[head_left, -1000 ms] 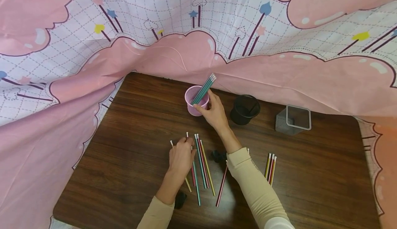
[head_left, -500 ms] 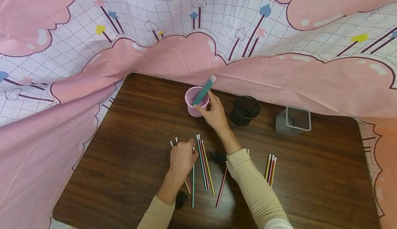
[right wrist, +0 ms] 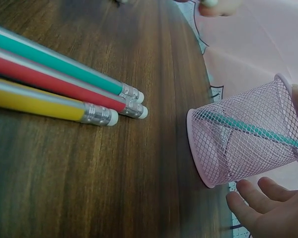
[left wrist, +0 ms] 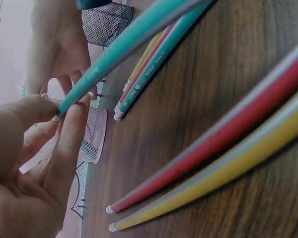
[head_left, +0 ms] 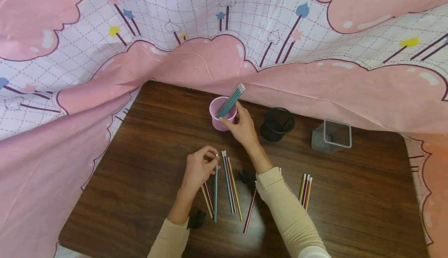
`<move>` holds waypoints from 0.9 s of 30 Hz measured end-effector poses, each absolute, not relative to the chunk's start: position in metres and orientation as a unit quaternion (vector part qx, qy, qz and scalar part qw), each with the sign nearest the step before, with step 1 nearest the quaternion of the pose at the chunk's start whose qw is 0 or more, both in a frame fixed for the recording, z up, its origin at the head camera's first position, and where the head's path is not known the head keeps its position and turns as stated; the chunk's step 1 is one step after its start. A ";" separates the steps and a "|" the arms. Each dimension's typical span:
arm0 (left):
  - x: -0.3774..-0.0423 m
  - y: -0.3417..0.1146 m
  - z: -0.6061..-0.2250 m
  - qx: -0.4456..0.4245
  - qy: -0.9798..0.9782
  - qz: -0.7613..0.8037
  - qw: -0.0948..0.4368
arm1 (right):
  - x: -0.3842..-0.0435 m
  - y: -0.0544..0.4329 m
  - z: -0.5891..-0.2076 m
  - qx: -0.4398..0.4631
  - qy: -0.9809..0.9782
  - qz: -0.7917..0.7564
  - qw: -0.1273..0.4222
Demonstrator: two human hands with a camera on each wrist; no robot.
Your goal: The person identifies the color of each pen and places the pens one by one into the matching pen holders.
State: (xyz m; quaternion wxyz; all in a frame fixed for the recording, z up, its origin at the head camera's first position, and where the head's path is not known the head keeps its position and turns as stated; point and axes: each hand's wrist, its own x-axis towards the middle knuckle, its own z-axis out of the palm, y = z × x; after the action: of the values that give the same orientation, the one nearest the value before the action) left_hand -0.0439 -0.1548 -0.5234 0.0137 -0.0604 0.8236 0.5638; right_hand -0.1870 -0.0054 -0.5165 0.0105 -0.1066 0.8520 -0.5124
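My left hand [head_left: 198, 169] pinches a teal pencil [head_left: 215, 196] close to its eraser end. In the left wrist view that teal pencil [left wrist: 124, 52] slants above the table. Beside the hand lie a red pencil [left wrist: 213, 144] and a yellow pencil [left wrist: 228, 172]. At the back of the table, my right hand [head_left: 244, 129] holds the rim of a pink mesh pencil cup [head_left: 219, 125], thumb at the front. Several teal pencils [head_left: 231, 101] lean in the cup, erasers up. The right wrist view shows the cup [right wrist: 248, 134] upright on the table, with some fingers off its wall.
A black mesh cup [head_left: 273, 131] and a grey square mesh holder [head_left: 323, 143] stand right of the pink cup. Teal, red and yellow pencils [head_left: 231, 188] lie mid-table. A red pencil [head_left: 250, 211] and a small bunch of pencils [head_left: 305, 192] lie farther right.
My left hand has gone from hovering over the pencils to pinching the teal pencil's eraser end, turning and uncovering the red and yellow ones. The right hand has stayed at the cup.
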 end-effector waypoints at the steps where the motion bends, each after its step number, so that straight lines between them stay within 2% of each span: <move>1: -0.044 -0.155 -0.523 -0.059 0.817 0.573 0.011 | -0.187 -0.005 -0.516 -0.108 0.851 -0.513 0.010; 27: -0.069 -0.182 -0.510 -0.078 0.696 0.714 -0.007 | -0.189 -0.004 -0.519 -0.107 0.849 -0.517 0.029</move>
State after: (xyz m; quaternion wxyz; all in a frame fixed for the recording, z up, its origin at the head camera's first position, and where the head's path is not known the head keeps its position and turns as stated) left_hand -0.0693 -0.1816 -0.5102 -0.0068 -0.0777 0.6958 0.7140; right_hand -0.1886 -0.0041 -0.5189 0.0287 -0.1065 0.8486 -0.5173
